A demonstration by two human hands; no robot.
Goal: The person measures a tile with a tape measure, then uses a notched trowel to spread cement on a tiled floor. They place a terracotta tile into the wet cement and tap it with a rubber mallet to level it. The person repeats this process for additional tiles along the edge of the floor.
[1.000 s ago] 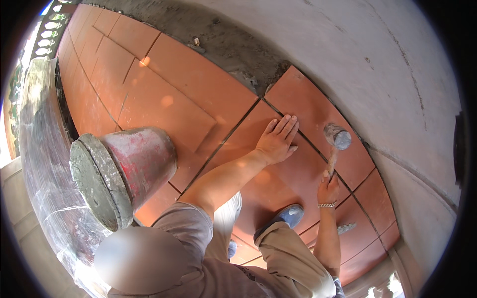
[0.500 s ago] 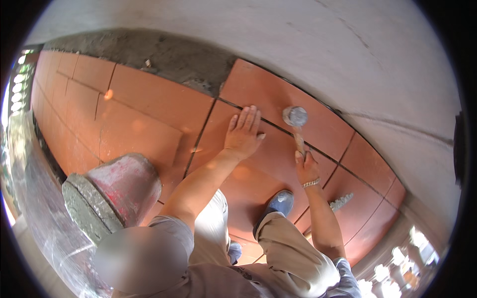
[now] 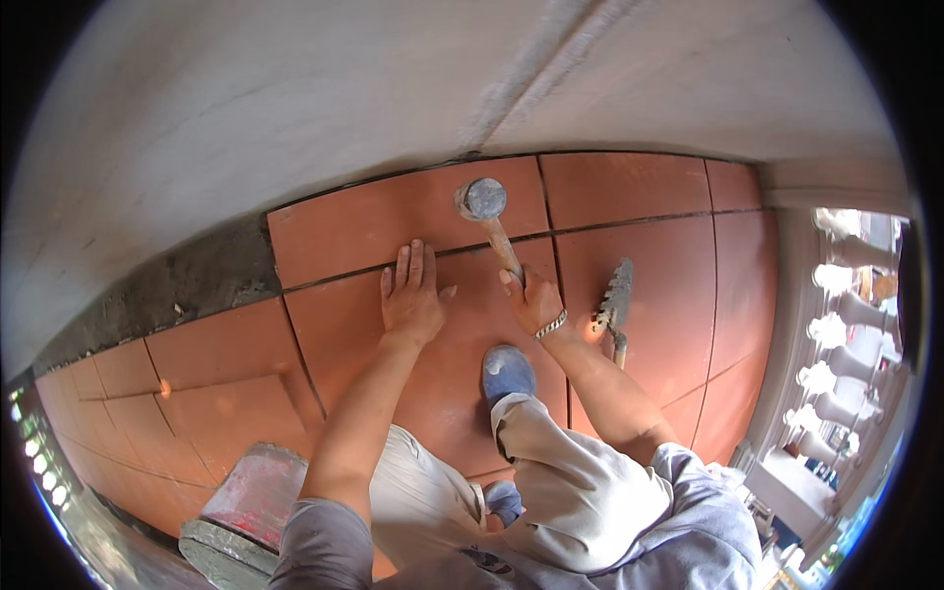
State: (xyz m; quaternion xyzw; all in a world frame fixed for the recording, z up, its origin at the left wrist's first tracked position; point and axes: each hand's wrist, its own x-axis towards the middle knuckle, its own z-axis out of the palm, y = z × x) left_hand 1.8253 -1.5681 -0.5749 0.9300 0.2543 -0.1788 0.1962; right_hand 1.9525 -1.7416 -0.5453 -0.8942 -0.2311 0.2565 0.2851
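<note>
My right hand (image 3: 536,301) grips the wooden handle of a mallet (image 3: 484,199), whose round grey head is over the terracotta tile (image 3: 393,211) along the wall. Flat with fingers stretched out, my left hand (image 3: 412,300) lies on the large tile (image 3: 344,324) nearer me, its fingertips at the dark joint between the two tiles. To the right of my right hand, a notched trowel (image 3: 616,300) caked with mortar rests on another tile. A bracelet circles my right wrist.
Grey mortar (image 3: 187,295) shows in an untiled strip along the wall (image 3: 324,108). A mortar-smeared bucket (image 3: 258,497) stands at lower left, beside a loose tile (image 3: 236,413) lying on the others. White balusters (image 3: 836,334) line the right side. My blue shoe (image 3: 508,372) is between my forearms.
The view has turned, so wall and tiles lie more level and the trowel shows fully. My right hand still holds the mallet over the wall-side tile; my left hand stays flat near the joint.
</note>
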